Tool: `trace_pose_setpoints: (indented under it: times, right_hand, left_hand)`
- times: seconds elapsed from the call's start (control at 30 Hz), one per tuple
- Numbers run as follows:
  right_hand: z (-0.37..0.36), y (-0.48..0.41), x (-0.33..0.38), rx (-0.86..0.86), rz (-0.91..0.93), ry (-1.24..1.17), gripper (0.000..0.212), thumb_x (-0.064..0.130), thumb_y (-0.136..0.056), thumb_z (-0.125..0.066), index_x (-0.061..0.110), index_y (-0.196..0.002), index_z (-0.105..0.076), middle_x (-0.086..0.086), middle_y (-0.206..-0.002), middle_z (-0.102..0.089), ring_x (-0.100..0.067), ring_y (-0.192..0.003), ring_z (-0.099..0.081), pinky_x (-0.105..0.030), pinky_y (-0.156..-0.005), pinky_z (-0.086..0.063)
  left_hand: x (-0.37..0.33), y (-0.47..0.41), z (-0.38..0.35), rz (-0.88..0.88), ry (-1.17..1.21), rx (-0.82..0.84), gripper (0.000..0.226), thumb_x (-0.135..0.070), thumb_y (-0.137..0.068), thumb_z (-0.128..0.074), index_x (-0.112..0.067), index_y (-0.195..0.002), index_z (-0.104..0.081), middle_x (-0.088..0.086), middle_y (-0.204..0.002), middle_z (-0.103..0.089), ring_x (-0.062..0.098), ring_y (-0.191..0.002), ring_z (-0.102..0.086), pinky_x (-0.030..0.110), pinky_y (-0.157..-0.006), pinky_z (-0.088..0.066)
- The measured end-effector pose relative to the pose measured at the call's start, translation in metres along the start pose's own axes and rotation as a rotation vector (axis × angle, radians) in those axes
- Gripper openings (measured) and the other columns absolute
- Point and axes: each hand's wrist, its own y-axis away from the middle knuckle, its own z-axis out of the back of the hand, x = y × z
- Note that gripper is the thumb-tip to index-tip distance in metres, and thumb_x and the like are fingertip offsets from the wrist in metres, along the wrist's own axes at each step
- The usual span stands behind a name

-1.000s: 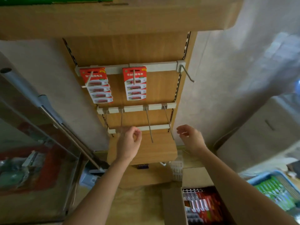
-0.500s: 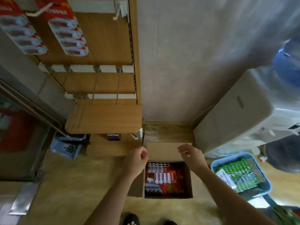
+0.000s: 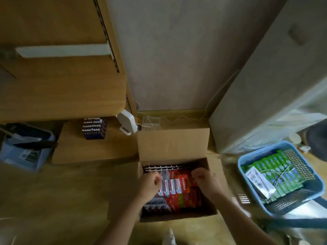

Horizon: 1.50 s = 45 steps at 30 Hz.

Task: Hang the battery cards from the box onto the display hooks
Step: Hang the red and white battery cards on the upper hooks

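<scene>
In the box (image 3: 173,144), battery cards (image 3: 184,184) lie beneath the curled fingers (image 3: 198,176).

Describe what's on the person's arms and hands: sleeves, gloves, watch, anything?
Nothing worn that shows. The left hand and right hand are bare: no gloves, no rings visible. The left forearm and right forearm are bare to the frame edge: no sleeves, watch or bands. Blur could hide small items.

Left hand (image 3: 150,184) and right hand (image 3: 206,183) drop from the hooks into the box (image 3: 173,144), now over the cards (image 3: 184,184).
</scene>
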Motion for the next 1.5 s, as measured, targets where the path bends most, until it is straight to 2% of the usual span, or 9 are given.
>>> trace_pose_setpoints:
  times: [0.27,0.43,0.57,0.77,0.9,0.97,1.1,1.37,1.5]
  right_hand:
    - [-0.1,-0.106,-0.106,0.114,-0.155,0.135,0.041,0.033,-0.087,-0.056,0.015,-0.123,-0.051,-0.006,-0.118,-0.062,-0.022,-0.106,-0.06,-0.027,-0.079,-0.048]
    - [-0.126,-0.145,-0.126,0.152,-0.166,0.247,0.049,0.045,-0.078,-0.066,0.015,-0.114,-0.053,-0.003,-0.111,-0.062,-0.019,-0.101,-0.061,-0.029,-0.082,-0.05]
    - [-0.133,-0.151,-0.131,0.138,-0.181,0.153,0.051,0.037,-0.074,-0.074,0.014,-0.116,-0.054,-0.003,-0.114,-0.062,-0.017,-0.102,-0.061,-0.025,-0.08,-0.05]
    - [-0.112,-0.147,-0.129,0.214,-0.203,0.117,0.014,0.026,-0.078,-0.072,0.013,-0.081,-0.065,-0.004,-0.097,-0.068,-0.017,-0.092,-0.066,-0.021,-0.068,-0.051]
    - [-0.1,-0.143,-0.121,0.175,-0.159,0.078,0.021,0.028,-0.082,-0.066,0.01,-0.093,-0.066,-0.005,-0.101,-0.069,-0.018,-0.095,-0.066,-0.029,-0.084,-0.053]
    - [-0.1,-0.142,-0.118,0.158,-0.101,0.101,0.015,0.03,-0.086,-0.061,0.015,-0.083,-0.062,-0.004,-0.097,-0.068,-0.019,-0.094,-0.067,-0.03,-0.084,-0.055]
    - [-0.098,-0.141,-0.121,0.178,-0.118,0.016,0.025,0.025,-0.089,-0.057,0.007,-0.106,-0.055,-0.012,-0.098,-0.069,-0.024,-0.079,-0.072,-0.035,-0.072,-0.06]
    - [-0.091,-0.131,-0.123,0.235,-0.099,-0.078,0.046,0.017,-0.078,-0.072,0.014,-0.114,-0.044,-0.007,-0.111,-0.058,-0.021,-0.097,-0.065,-0.032,-0.075,-0.059]
    - [-0.089,-0.128,-0.124,0.191,-0.027,-0.05,0.026,0.021,-0.078,-0.072,0.018,-0.097,-0.055,0.002,-0.095,-0.063,-0.011,-0.09,-0.063,-0.023,-0.077,-0.055]
  left_hand:
    - [0.089,-0.117,-0.097,-0.023,-0.146,-0.044,0.022,-0.013,-0.093,-0.041,-0.015,-0.102,-0.061,0.001,-0.104,-0.065,0.021,-0.091,-0.061,0.036,-0.076,-0.048]
    - [0.107,-0.162,-0.125,-0.076,-0.247,-0.041,0.03,-0.003,-0.09,-0.04,-0.01,-0.112,-0.061,0.006,-0.113,-0.06,0.025,-0.104,-0.056,0.035,-0.084,-0.047]
    - [0.105,-0.168,-0.135,-0.102,-0.443,-0.139,0.027,-0.013,-0.093,-0.04,-0.016,-0.111,-0.059,0.001,-0.115,-0.058,0.021,-0.102,-0.059,0.036,-0.078,-0.05]
    - [0.107,-0.155,-0.135,-0.136,-0.5,-0.047,0.028,-0.017,-0.091,-0.045,-0.016,-0.119,-0.051,0.001,-0.122,-0.05,0.021,-0.097,-0.059,0.034,-0.072,-0.053]
    - [0.107,-0.152,-0.131,-0.163,-0.53,0.029,0.041,-0.025,-0.093,-0.041,-0.016,-0.133,-0.04,0.001,-0.134,-0.042,0.021,-0.118,-0.049,0.036,-0.085,-0.051]
    - [0.108,-0.151,-0.13,-0.169,-0.567,0.034,0.046,-0.029,-0.094,-0.04,-0.015,-0.138,-0.035,0.002,-0.14,-0.039,0.019,-0.128,-0.04,0.036,-0.095,-0.046]
    - [0.109,-0.15,-0.129,-0.193,-0.659,0.04,0.052,-0.031,-0.093,-0.04,-0.012,-0.141,-0.029,0.003,-0.146,-0.035,0.02,-0.135,-0.029,0.035,-0.112,-0.027]
    - [0.113,-0.149,-0.128,-0.156,-0.669,0.105,0.076,-0.045,-0.072,-0.07,-0.013,-0.132,-0.036,0.007,-0.132,-0.033,0.023,-0.124,-0.036,0.038,-0.099,-0.041]
    - [0.112,-0.146,-0.116,-0.155,-0.688,0.088,0.068,-0.038,-0.071,-0.073,-0.015,-0.126,-0.04,0.004,-0.129,-0.038,0.022,-0.121,-0.038,0.035,-0.098,-0.038]
